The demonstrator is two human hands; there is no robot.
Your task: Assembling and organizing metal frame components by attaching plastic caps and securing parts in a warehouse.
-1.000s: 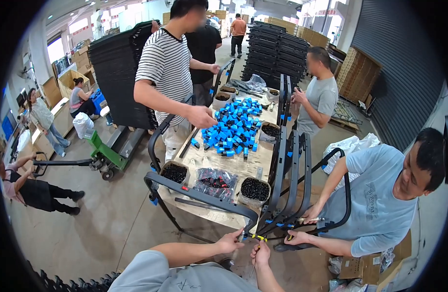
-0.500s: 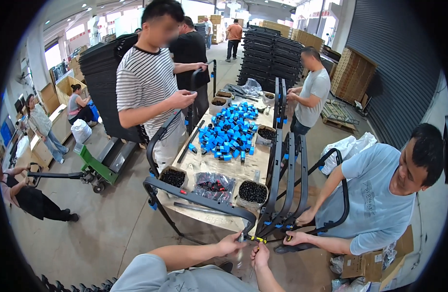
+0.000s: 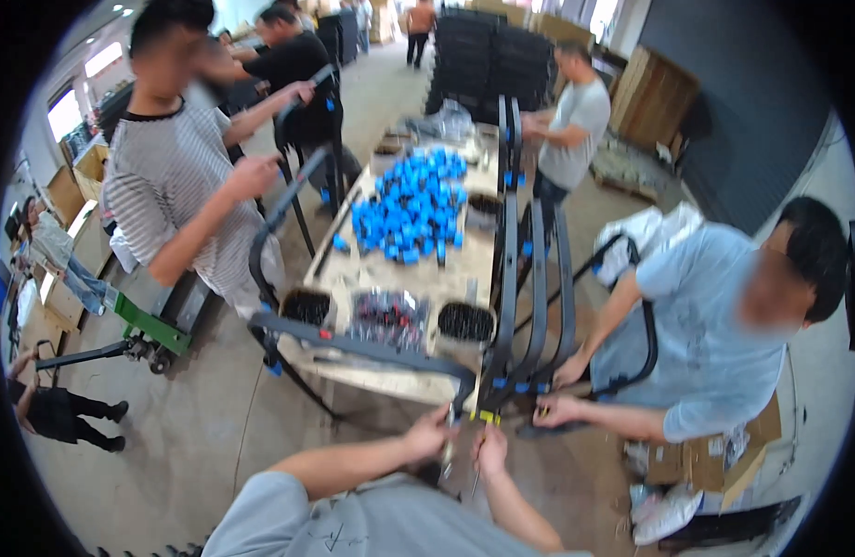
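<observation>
Floor point(image 3: 195, 436): grey concrete, the widest surface we recorded, running under everything else.

Stacked black crates point(image 3: 488, 56): a tall block at the far end of the room, well apart from our hands.

Work table point(image 3: 381, 274): long, pale-topped, stretching away from us. It stood between us and the co-workers on either side.

Co-worker in a light blue shirt point(image 3: 706, 334): on our right, bent toward the table's near corner, both hands on the frame ends just beside ours.

Co-worker in a striped shirt point(image 3: 176, 186): on our left, standing, one hand on an upright black bar.

Co-worker in a grey shirt point(image 3: 576, 121): at the far right of the table.

Black metal frames point(image 3: 529, 278): long bars lying along the table's right edge, their near ends crowded together at the corner before us; a further black bar point(image 3: 362, 343) crossed the table's near end and partly blocked our view of the tubs.

Green pallet jack point(image 3: 144, 325): on the floor at left.

Blue caps point(image 3: 409, 204): a heap mid-table.

Tubs of dark parts point(image 3: 464, 320): along the table's near end.

Left hand point(image 3: 429, 433): fingers curled, at the frame ends; what it gripped we could not tell.

Right hand point(image 3: 490, 448): closed round a thin rod-like tool, just beside the left.

Yellow tag point(image 3: 485, 417): at the frame end, just above both hands.
</observation>
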